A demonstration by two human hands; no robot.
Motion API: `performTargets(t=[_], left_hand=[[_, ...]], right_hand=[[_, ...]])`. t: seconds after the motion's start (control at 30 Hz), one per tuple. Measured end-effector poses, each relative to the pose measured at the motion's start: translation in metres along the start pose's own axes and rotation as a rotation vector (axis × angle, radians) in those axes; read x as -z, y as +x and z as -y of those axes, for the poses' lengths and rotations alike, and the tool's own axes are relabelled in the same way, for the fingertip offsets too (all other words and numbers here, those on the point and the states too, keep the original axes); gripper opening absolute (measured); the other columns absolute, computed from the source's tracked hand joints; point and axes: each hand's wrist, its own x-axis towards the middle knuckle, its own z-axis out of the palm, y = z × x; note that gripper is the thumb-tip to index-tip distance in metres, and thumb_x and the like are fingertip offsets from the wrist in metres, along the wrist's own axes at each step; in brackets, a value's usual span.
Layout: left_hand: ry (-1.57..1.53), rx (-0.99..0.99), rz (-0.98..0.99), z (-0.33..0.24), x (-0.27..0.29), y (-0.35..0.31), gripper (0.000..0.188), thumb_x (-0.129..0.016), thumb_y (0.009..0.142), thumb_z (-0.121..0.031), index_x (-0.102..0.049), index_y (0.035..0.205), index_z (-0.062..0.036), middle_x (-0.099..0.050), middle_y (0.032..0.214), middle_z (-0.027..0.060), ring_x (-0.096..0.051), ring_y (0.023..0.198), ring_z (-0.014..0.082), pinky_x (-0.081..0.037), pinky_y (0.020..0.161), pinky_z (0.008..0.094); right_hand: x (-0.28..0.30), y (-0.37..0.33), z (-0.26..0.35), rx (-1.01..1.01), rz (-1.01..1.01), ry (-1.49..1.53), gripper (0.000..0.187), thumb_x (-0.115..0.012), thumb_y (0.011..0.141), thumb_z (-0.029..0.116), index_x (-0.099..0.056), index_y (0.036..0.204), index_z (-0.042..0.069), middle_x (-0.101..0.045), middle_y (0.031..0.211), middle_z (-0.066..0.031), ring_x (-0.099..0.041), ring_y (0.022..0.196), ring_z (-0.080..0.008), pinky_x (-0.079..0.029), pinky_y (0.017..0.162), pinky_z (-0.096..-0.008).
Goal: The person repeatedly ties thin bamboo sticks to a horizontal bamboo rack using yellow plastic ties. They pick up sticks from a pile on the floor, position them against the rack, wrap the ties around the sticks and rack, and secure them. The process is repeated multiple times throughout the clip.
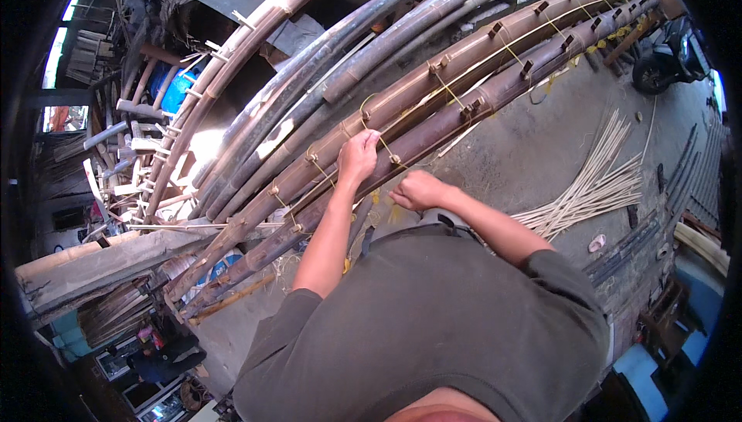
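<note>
Two long brown bamboo poles run side by side from lower left to upper right: a far pole [417,86] and a near pole [433,134]. Square holes and short pegs line both, and thin yellow cord [386,144] crosses between them at several places. Over the gap between the poles, my left hand [359,158] is closed, its fingertips pinching the cord beside a peg [396,160] of the near pole. My right hand [420,190] is a fist just on my side of the near pole. Whatever it may hold is hidden.
Several grey bamboo poles [363,74] lie beyond. A ladder-like bamboo frame [224,51] with pegs stands at left. Thin split sticks [587,182] are heaped on the floor at right. A motorbike [671,59] is parked at upper right. A concrete ledge [100,267] sits at lower left.
</note>
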Motion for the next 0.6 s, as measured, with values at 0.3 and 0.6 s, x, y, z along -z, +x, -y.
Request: performTargets(t=[0.3,0.6], left_hand=[[-0.268,-0.044,-0.197,-0.024,0.039,0.125,0.029,-0.049,0.098,-0.023,-0.069,0.097,-0.0019,-0.070,0.077,0.0127,-0.068,0.071,0.0189,-0.051,0.066,0.0329],[0.269,-0.182,-0.126,0.054,0.066,0.103,0.036,-0.048,0.094,-0.034,-0.067,0.102,-0.0051,-0.066,0.097,0.0262,-0.062,0.097,0.0446,-0.048,0.085,0.0517]], right_hand=[[-0.006,-0.012,0.013,0.029,-0.143,-0.057,0.030,-0.058,0.083,0.029,-0.064,0.065,0.006,-0.061,0.063,-0.0195,-0.062,0.062,-0.0383,-0.050,0.067,-0.0477],[-0.050,-0.004,0.050,-0.155,-0.202,-0.294,0.032,-0.065,0.077,0.019,-0.060,0.106,0.007,-0.063,0.101,-0.0149,-0.061,0.098,-0.0295,-0.046,0.089,-0.0428]])
